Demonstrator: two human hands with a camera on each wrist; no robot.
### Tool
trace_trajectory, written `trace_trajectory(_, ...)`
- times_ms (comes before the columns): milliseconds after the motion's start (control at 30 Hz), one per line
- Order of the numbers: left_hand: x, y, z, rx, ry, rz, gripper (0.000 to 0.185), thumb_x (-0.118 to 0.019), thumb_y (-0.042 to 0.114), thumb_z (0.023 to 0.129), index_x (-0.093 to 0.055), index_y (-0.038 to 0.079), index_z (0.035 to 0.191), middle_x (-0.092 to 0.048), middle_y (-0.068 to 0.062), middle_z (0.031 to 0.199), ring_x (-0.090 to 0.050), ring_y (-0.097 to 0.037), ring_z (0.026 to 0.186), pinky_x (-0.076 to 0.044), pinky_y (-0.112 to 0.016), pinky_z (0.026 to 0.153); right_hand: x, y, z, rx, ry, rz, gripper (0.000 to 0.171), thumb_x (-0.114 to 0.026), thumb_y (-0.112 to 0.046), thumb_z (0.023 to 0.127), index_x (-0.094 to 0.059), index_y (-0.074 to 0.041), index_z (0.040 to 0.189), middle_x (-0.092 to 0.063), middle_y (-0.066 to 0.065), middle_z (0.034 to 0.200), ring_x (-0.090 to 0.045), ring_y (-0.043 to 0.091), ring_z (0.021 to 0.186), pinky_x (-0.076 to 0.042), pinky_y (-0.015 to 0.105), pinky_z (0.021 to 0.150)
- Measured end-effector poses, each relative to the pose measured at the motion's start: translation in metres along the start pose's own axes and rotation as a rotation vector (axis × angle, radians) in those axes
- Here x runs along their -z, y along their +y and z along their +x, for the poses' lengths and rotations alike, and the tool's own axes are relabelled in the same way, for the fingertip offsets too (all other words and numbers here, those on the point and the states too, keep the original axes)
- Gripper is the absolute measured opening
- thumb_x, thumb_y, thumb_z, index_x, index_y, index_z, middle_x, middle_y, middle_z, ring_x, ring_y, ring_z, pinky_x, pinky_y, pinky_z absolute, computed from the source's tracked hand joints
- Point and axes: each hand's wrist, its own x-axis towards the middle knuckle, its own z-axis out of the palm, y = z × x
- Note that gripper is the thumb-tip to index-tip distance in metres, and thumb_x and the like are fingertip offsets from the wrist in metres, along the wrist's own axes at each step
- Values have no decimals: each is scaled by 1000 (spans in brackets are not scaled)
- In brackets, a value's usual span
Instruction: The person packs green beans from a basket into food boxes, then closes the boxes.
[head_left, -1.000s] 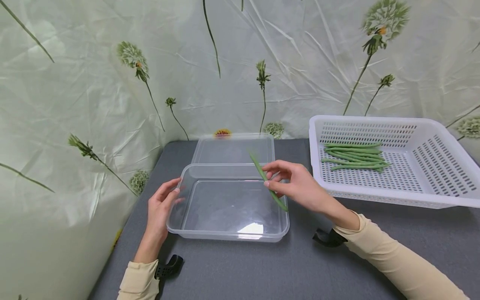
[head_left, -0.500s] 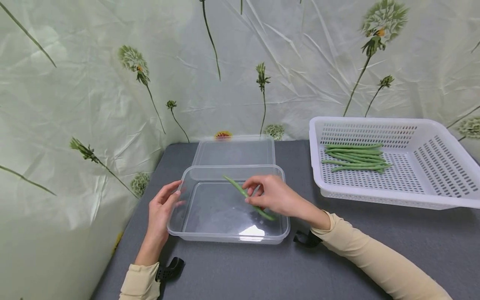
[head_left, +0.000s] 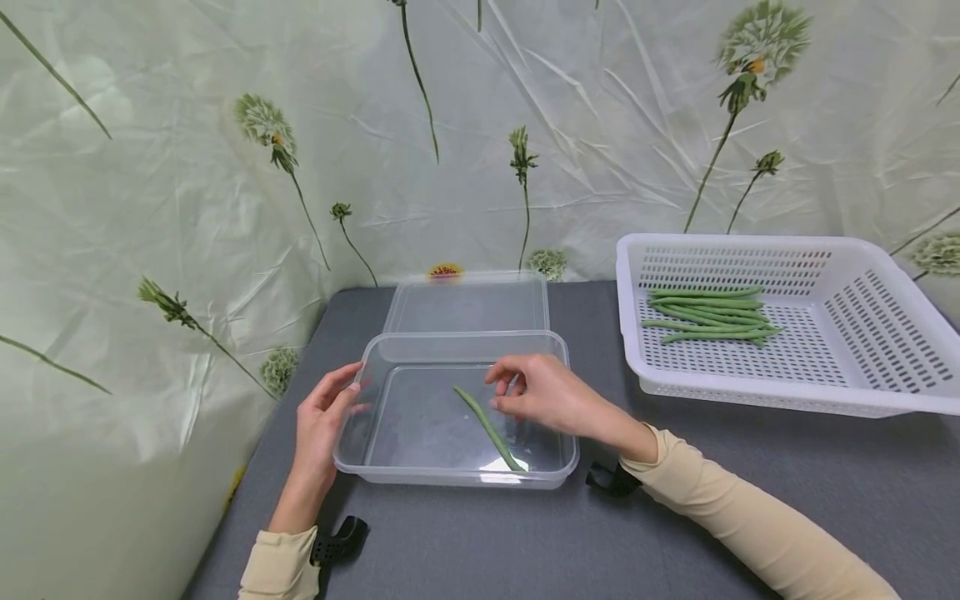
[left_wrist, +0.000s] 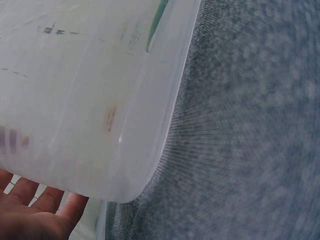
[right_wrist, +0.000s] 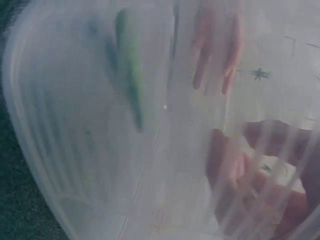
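Observation:
One green bean (head_left: 486, 425) lies slantwise in a clear plastic container (head_left: 408, 417). My right hand (head_left: 547, 393) hovers over the container's right part, beside the bean and apart from it, fingers bent with a gap to the thumb and nothing between them. Through the cloudy wall in the right wrist view, the bean (right_wrist: 131, 70) appears blurred. My left hand (head_left: 318, 425) rests against the container's left side, its fingers (left_wrist: 47, 200) extended along the outer wall in the left wrist view.
A white perforated basket (head_left: 810, 358) at the right holds several green beans (head_left: 708, 313). Behind the container lies a clear flat lid (head_left: 471, 302). Grey cloth (head_left: 465, 542) covers the table, and a flower-printed sheet (head_left: 450, 192) hangs behind it.
My right hand moved left over the container with the bean, then let it go. The bean dropped onto the container's floor. My left hand stayed at the left side.

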Motion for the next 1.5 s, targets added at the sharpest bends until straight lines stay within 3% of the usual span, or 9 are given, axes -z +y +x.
trace_trajectory(200,1,-1,0,-8,1,-7,34,-57,15,101,-58,0,132,-59,-13,132,-63,-16,110,-54,-32,82,4,-3,-8,93,12,89,20,-72,-14,91,-69,-15,111,-67,-5,88,-63,14,79,-53,30,63)
trace_trajectory(367,1,0,0,1,4,4,34,-56,16,102,-58,1,132,-58,-13,132,-63,-16,110,-54,-32,82,15,-9,-19,109,50,133,22,-71,-17,92,-69,-19,114,-68,-6,96,-63,14,85,-54,33,69)
trace_trajectory(833,1,-1,-1,4,9,-5,34,-57,16,101,-58,0,132,-59,-12,131,-63,-17,111,-54,-31,82,57,-19,-54,110,125,22,28,-72,-22,92,-65,-29,118,-66,-11,106,-63,10,94,-53,31,76)
trace_trajectory(1267,-1,0,0,1,2,-4,35,-57,16,102,-58,1,132,-59,-12,131,-63,-16,110,-54,-30,81,117,-23,-81,137,225,-222,30,-74,-14,90,-66,-21,119,-66,-12,108,-62,7,93,-52,23,77)
trace_trajectory(1500,-1,0,-1,5,6,-20,34,-57,15,102,-58,0,132,-60,-10,130,-63,-16,110,-54,-30,81,152,-24,-89,121,211,-396,33,-74,-13,90,-66,-21,121,-67,-11,110,-62,5,93,-51,22,76)
